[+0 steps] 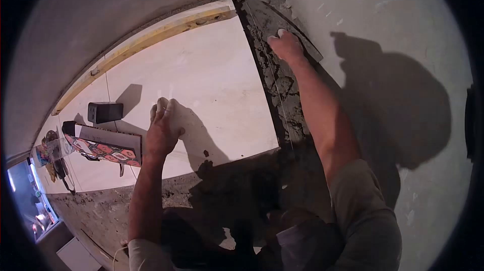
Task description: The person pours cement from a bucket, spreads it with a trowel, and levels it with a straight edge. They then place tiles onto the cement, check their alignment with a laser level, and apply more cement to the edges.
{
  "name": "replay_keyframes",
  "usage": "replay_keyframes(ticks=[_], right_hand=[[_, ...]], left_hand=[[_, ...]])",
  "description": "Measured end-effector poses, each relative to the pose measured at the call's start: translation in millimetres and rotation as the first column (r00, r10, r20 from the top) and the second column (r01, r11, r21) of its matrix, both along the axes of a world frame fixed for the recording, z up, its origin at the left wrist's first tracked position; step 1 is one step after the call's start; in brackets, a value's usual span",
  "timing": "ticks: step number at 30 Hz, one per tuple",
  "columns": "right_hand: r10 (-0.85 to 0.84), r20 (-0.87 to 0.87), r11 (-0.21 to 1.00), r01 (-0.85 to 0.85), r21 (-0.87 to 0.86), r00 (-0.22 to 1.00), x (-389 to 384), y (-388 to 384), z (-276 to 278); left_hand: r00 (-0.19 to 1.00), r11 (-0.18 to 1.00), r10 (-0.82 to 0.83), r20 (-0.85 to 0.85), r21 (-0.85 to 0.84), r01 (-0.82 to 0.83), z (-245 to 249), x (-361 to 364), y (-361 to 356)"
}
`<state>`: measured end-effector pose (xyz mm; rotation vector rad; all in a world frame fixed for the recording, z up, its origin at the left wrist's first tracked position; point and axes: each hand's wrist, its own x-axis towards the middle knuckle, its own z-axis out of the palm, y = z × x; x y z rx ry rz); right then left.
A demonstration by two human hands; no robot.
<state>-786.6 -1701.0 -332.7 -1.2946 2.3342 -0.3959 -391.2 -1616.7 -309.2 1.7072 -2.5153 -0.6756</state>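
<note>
My left hand [164, 129] rests on the large pale tiles [217, 79], its fingers stretched forward. My right hand [286, 47] is closed over the strip of rough grey mortar [285, 84] beside the tile edge. It appears to grip a flat trowel [313, 52], whose long thin blade edge shows beyond the fingers; the handle is hidden. A thin taut string [275, 77] runs along the mortar strip, close to my right fingertips.
A yellowish wooden batten [151, 39] lies along the far tile edge. On the left stand a black box-shaped device [105, 113] and a patterned open case [103, 147], with a clear plastic bag [58, 147] beyond. A grey wall [423, 34] rises on the right.
</note>
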Motion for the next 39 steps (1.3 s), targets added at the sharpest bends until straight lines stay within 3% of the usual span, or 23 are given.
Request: replay_keyframes(ticks=[7,9,16,20,22,24,26,28,33,35,39], right_hand=[[-0.093,0.143,0.993,0.081,0.085,0.985,-1,29,-7],[-0.022,0.030,0.998,0.020,0.064,0.999,1,45,-7],[-0.010,0.048,1.000,0.009,0.017,0.999,9,98,5],[-0.018,0.076,0.996,0.011,0.091,0.997,13,134,14],[-0.021,0.033,0.999,0.020,0.044,0.999,22,157,22],[-0.038,-0.018,0.987,0.041,0.157,0.999,35,167,37],[-0.030,-0.056,0.989,0.038,0.143,0.998,42,177,38],[-0.130,-0.091,0.979,0.142,0.147,0.987,45,178,40],[-0.131,-0.122,0.991,0.132,0.005,0.984,42,190,32],[0.061,-0.147,0.989,-0.040,0.140,0.987,35,193,33],[0.081,-0.299,0.995,-0.061,0.077,0.951,33,182,68]], left_hand=[[1.000,1.000,0.003,0.019,0.006,-0.003,3,-3,0],[1.000,1.000,-0.009,0.014,-0.002,0.009,0,-2,0],[0.999,0.999,-0.039,0.020,-0.004,0.039,-4,2,-1],[0.998,0.999,-0.053,0.039,-0.003,0.053,-4,2,-2],[0.998,0.998,-0.054,0.021,0.011,0.054,-2,2,-1],[0.999,0.999,-0.041,0.008,0.023,0.040,-2,2,-1],[0.999,0.999,-0.034,0.028,0.009,0.034,-2,1,-1],[0.999,1.000,-0.022,0.035,-0.002,0.022,-3,1,-1],[0.999,1.000,-0.006,0.035,0.014,0.006,-2,1,0],[0.999,1.000,-0.012,0.050,0.020,0.011,3,-1,1],[1.000,1.000,-0.007,0.028,0.012,0.007,-1,1,2]])
